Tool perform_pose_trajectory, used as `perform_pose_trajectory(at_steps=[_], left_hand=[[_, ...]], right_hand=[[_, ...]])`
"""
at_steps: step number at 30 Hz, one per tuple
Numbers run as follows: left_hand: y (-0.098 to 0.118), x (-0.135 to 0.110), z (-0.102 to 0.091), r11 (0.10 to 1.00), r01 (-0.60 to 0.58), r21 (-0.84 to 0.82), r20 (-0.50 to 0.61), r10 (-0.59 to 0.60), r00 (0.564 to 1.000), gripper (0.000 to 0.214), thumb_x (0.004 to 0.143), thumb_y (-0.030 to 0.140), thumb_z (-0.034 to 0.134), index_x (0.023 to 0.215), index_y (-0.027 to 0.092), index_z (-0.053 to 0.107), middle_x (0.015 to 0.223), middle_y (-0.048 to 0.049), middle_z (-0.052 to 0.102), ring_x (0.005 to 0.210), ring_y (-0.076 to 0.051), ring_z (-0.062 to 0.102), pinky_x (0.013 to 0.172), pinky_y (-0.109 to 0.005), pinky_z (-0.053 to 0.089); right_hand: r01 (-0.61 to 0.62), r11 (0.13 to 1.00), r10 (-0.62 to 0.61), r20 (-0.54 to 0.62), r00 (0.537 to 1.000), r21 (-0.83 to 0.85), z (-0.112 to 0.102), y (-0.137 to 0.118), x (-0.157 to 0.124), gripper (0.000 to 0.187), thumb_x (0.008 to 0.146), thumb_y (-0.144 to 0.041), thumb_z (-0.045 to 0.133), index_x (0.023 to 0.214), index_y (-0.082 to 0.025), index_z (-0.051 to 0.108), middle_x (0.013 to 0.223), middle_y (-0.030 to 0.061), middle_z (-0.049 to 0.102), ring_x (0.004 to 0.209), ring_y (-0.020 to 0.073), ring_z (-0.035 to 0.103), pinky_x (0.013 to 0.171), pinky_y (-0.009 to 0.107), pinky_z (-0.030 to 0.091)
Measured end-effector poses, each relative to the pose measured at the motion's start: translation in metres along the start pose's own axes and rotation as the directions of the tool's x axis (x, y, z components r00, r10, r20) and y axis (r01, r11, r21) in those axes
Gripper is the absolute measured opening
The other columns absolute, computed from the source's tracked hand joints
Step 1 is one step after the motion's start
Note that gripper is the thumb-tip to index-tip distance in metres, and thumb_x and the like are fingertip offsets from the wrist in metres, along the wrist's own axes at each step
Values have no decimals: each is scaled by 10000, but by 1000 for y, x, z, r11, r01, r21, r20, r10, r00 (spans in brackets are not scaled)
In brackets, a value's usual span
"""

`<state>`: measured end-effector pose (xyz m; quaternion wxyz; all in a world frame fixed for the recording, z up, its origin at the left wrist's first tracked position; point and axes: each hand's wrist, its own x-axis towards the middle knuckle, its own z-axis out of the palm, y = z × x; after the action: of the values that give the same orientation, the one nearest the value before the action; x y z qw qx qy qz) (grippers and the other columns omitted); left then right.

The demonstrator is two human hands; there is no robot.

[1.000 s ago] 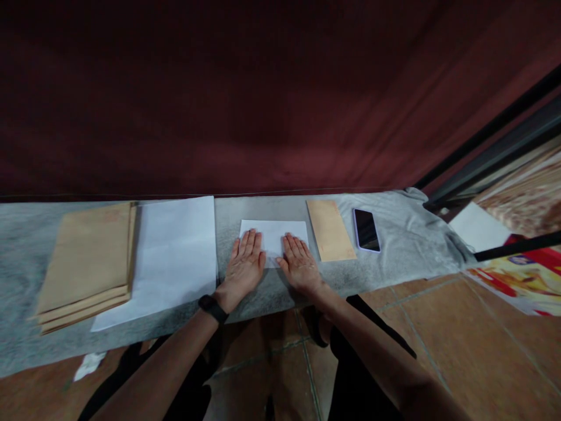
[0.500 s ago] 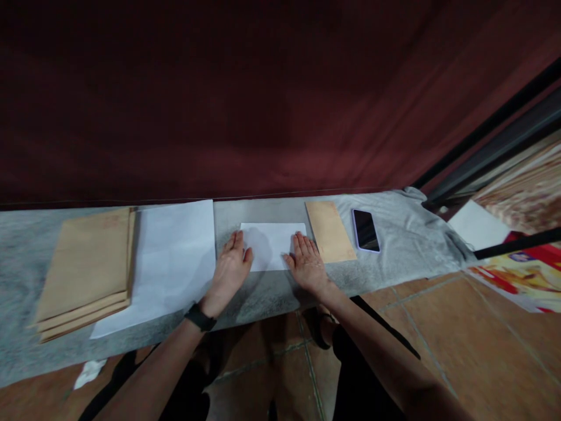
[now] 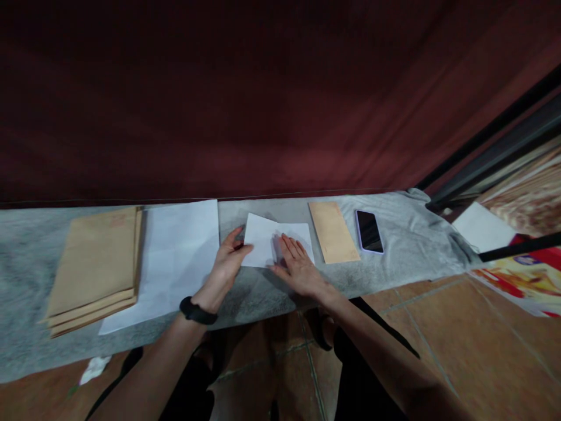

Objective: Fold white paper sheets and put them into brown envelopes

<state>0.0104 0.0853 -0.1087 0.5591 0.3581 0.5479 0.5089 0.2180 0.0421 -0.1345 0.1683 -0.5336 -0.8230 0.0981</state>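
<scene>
White paper (image 3: 263, 237), left end raised

The single envelope (image 3: 334, 233) lies between paper (image 3: 259, 238) and phone (image 3: 369, 231).

The folded paper (image 3: 262, 238) is plain white, as are the large paper sheets (image 3: 182, 257). The stacked envelopes (image 3: 94, 257) are kraft brown with a faint reddish print; the small envelope (image 3: 333, 234) is a lighter tan. The phone (image 3: 369, 232) pairs a black screen with a lavender edge. Mottled grey marks the cloth (image 3: 407, 234), deep maroon the curtain (image 3: 263, 105). The wristband (image 3: 198, 311) is black, the floor tiles (image 3: 460, 316) orange-brown with paler lines, the printed packaging (image 3: 526, 278) red, yellow and white.
</scene>
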Motion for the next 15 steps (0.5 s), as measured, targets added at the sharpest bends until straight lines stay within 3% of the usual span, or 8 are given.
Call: perform_pose_trajectory(at_steps=[3, 5, 7, 9, 11, 13, 15], left_hand=[[15, -7, 10, 988, -47, -150, 73, 59, 996, 661, 631, 216, 819, 1271, 184, 655, 937, -13, 747, 795, -163, 666, 733, -266, 508], [22, -10, 15, 961, -34, -275, 126, 71, 990, 526, 671, 264, 829, 1175, 188, 700, 1003, -31, 760, 881, -174, 682, 805, -279, 526], [24, -10, 17, 926, 40, -375, 198, 38, 979, 422, 767, 387, 787, 1134, 194, 710, 1075, -56, 754, 977, -201, 688, 866, -325, 549], [22, -11, 19, 917, 111, -384, 232, -20, 973, 397, 847, 451, 723, 1153, 199, 698, 1136, -78, 738, 1045, -215, 684, 889, -359, 565], [17, -13, 22, 932, 158, -327, 200, -95, 975, 412, 848, 375, 749, 1216, 211, 663, 1153, -76, 730, 1047, -203, 690, 876, -348, 573], [11, -16, 26, 929, 234, -288, 198, -182, 963, 531, 802, 257, 798, 1297, 234, 606, 1135, -62, 736, 990, -190, 711, 838, -329, 579], [5, -20, 32, 899, 337, -280, 286, -257, 923, 634, 771, 215, 819, 1350, 247, 561, 1127, -62, 745, 932, -194, 728, 802, -333, 586]], right_hand=[[54, 993, -54, -5, 999, 103, -9, -11, 3, 775, 1009, -452, 497, 1635, -104, 200, 1699, 156, 225, 1575, 251, 224, 1289, 485, 227], [6, 970, 11, -67, 998, 241, -16, -14, 8, 654, 1013, -308, 443, 1614, -106, 284, 1683, 148, 282, 1551, 225, 293, 1279, 435, 269], [-29, 883, 115, -156, 981, 468, -24, -12, 15, 574, 1012, -267, 400, 1575, -153, 391, 1634, 111, 400, 1502, 197, 390, 1258, 396, 317], [-23, 691, 272, -231, 934, 722, -30, -9, 22, 510, 1025, -359, 407, 1500, -197, 501, 1541, 82, 534, 1433, 201, 487, 1233, 409, 357], [2, 417, 476, -221, 851, 909, -32, -8, 29, 498, 1016, -487, 437, 1394, -203, 593, 1406, 75, 651, 1335, 222, 585, 1176, 429, 429], [55, 150, 628, -138, 765, 987, -31, -9, 33, 522, 985, -571, 477, 1304, -190, 638, 1274, 76, 720, 1238, 234, 649, 1100, 426, 498], [120, -26, 692, -69, 719, 992, -27, -12, 34, 525, 947, -595, 535, 1247, -179, 651, 1189, 72, 746, 1186, 238, 672, 1049, 414, 530]])
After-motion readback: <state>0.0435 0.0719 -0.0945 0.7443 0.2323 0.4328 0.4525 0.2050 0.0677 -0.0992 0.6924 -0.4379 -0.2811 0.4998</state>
